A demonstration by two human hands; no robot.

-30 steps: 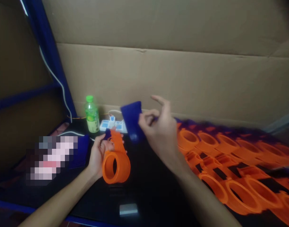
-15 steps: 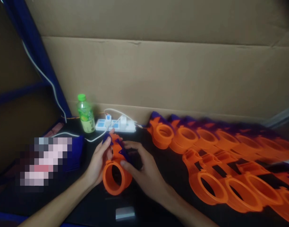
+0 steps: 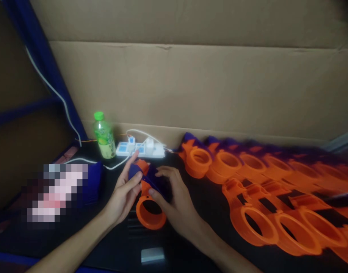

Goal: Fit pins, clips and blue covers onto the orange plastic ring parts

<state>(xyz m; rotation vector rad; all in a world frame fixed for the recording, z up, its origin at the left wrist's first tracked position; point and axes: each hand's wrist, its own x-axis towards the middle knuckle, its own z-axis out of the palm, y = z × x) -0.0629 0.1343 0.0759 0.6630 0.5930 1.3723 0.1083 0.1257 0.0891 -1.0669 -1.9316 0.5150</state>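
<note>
Between my two hands is an orange plastic ring holder [image 3: 151, 220], its round ring towards me. A dark blue fabric piece [image 3: 154, 178] lies over the upper part of the holder. My left hand [image 3: 124, 193] grips the upper left side, thumb pressed on the blue fabric and index finger stretched upward. On the other side, my right hand [image 3: 176, 197] has its thumb on the orange body just above the ring and its fingers curled at the blue fabric. The undersides of the holder and some fingertips are hidden.
A row of similar orange holders with blue fabric [image 3: 199, 159] runs along the back right. Bare orange holders [image 3: 253, 227] lie nearer at right. A green-capped bottle [image 3: 104, 136] and white power strip [image 3: 154, 150] stand behind my hands. A small pale block [image 3: 152, 256] lies in front.
The orange holder has tilted and shifted slightly right, so its ring faces more upward. The blue fabric now covers more of its upper part. My left thumb has moved onto the fabric.
</note>
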